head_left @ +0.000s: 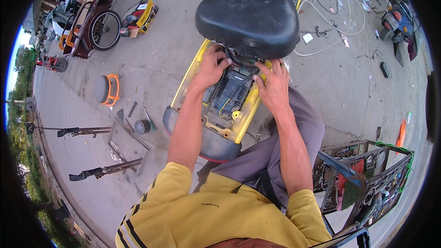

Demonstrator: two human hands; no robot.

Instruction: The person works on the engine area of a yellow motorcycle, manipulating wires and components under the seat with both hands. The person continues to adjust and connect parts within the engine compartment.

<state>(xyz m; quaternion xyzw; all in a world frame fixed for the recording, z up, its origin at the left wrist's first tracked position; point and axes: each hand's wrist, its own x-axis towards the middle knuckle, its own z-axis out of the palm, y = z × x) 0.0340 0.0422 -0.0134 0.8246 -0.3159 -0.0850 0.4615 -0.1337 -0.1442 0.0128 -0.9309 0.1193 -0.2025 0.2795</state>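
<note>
A yellow-framed scooter body point(254, 103) stands in front of me, its black seat point(248, 11) at the far end. Under the seat's near edge, dark wires point(236, 59) run above a black finned box point(228, 89). My left hand point(212, 68) reaches in at the left of the wires, fingers curled; what they grip is partly hidden. On the other side my right hand point(274, 82) bends its fingers over the yellow frame beside the wires, and its hold is hard to make out. A loose yellow-green wire point(223, 109) lies nearer me.
Left of the scooter lie a metal frame point(131, 147), a round dark tin point(142, 126) and hand tools, with an orange-legged stool point(113, 90) beyond. A cluttered tool cart point(363, 179) stands at the right. A pale hose point(353, 32) coils across the ground at the far right.
</note>
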